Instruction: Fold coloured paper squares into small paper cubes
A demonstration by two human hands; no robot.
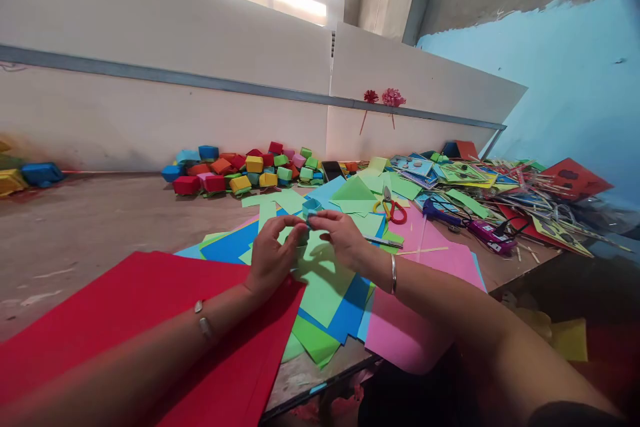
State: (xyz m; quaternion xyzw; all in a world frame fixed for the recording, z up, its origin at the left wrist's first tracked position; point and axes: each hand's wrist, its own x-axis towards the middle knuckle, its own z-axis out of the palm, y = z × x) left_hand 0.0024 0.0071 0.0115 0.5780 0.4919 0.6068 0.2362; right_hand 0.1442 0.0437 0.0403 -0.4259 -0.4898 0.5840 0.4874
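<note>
A small blue-teal folded paper piece (312, 207) is pinched between my two hands above the middle of the table. My left hand (275, 250) grips its lower left side with thumb and fingers. On its right side, the thumb and index finger of my right hand (341, 235) press together. The fingers partly cover the piece. Light green paper sheets (327, 280) lie under my hands, over blue sheets (230, 243). Red sheets (135, 333) spread below my left forearm, and pink sheets (415, 320) below my right.
Red-and-yellow-handled scissors (397, 212) and a metal-bladed tool (384, 241) lie right of my hands. Small colourful paper boxes (254, 165) are piled along the white board. A purple glue gun (490, 235), sticks and paper crafts crowd the right side. The table's front edge (325, 390) is near.
</note>
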